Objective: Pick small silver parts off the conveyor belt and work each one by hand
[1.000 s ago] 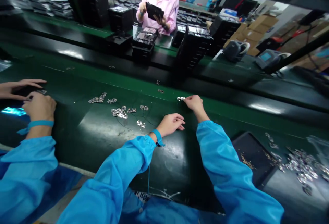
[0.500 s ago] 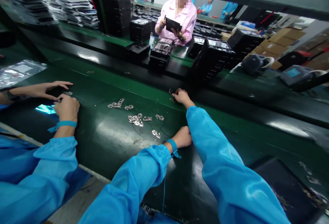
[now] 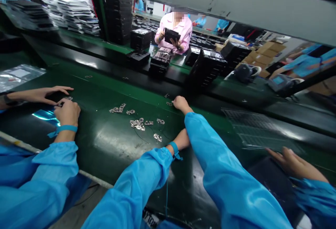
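My right hand (image 3: 181,103) reaches out over the green bench with its fingers curled and pressed together. At its fingertips lies a small circuit board (image 3: 169,103), and a second small board (image 3: 166,96) lies just beyond. Whatever the fingers pinch, if anything, is hidden. Nearer to me, my left hand (image 3: 183,139) rests low over the bench, a blue band at its wrist; my right sleeve covers its fingers. Left of it lie a single circuit board (image 3: 158,137), a cluster of circuit boards (image 3: 138,124) and another small group of boards (image 3: 118,109).
A co-worker's hands (image 3: 67,112) work over a board at left, beside a clear plastic bag (image 3: 22,75). From the right, another person's hand (image 3: 299,164) is at a transparent tray (image 3: 252,124). Black stacks (image 3: 160,62) stand across the bench, before a person in pink (image 3: 174,29).
The view has shifted slightly. A person's hand and a transparent tray have come in at the right. My hands stay nearly in place; the right one remains beside the two small boards.
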Motion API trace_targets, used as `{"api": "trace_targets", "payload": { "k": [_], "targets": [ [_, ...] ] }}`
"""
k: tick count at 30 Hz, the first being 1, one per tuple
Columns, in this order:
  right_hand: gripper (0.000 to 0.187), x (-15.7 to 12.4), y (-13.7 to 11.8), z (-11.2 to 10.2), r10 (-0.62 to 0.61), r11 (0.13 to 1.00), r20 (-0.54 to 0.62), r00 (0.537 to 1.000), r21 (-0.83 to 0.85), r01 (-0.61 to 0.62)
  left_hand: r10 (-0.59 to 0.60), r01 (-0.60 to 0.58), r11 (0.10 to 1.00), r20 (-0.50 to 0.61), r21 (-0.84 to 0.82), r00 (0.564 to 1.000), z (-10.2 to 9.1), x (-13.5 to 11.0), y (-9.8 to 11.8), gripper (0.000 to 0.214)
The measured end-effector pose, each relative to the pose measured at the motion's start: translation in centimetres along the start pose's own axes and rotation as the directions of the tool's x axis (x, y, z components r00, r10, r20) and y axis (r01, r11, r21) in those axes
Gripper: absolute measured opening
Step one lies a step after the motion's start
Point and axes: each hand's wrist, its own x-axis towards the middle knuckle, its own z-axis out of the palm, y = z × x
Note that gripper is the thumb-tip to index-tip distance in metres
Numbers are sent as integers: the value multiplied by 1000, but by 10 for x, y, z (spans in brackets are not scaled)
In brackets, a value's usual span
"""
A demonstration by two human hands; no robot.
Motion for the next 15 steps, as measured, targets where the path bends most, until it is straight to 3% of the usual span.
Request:
{"api": "trace_targets", "payload": {
  "k": [4, 9, 15],
  "targets": [
    [39, 3, -15, 2, 23, 1000, 41, 999, -13, -23, 97, -100, 993, -37, -70, 995, -1, -6, 6, 7],
    [40, -3, -23, -5, -7, 1000, 74, 997, -29, 10, 92, -98, 990, -64, -103, 994, 1, -5, 4, 9],
    [35, -13, -30, -33, -76, 996, 41, 996, 48, 74, -77, 76, 993, -16, -89, 997, 0, 1, 2, 14]
  ]
}}
